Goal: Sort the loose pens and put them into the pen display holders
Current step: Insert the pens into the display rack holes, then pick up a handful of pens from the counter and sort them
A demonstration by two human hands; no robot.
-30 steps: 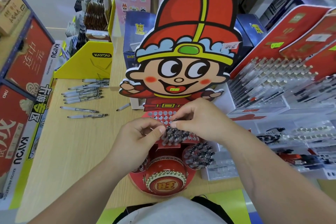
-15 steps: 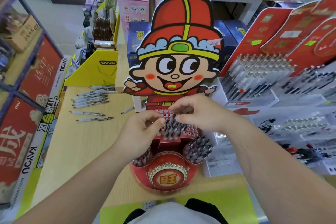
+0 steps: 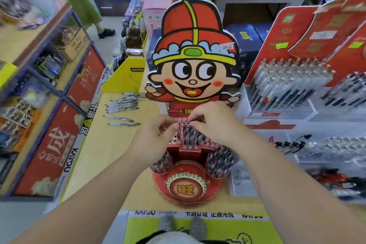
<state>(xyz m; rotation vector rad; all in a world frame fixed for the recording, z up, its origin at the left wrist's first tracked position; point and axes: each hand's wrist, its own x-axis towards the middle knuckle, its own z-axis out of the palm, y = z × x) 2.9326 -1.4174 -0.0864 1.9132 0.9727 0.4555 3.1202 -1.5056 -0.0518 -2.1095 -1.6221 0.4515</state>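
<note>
Several loose pens [image 3: 121, 105] lie on the bench [image 3: 111, 150] left of our cartoon pen holder [image 3: 193, 140], so sorting looks partly done, while our left hand [image 3: 156, 136] and right hand [image 3: 213, 123] pinch narrow fingers over its half-filled upper holes, holding what we cannot tell.

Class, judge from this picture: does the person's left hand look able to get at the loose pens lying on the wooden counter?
Probably yes. The left hand is at the cartoon pen holder, and the loose pens lie to its left on open wooden counter with nothing between.
</note>
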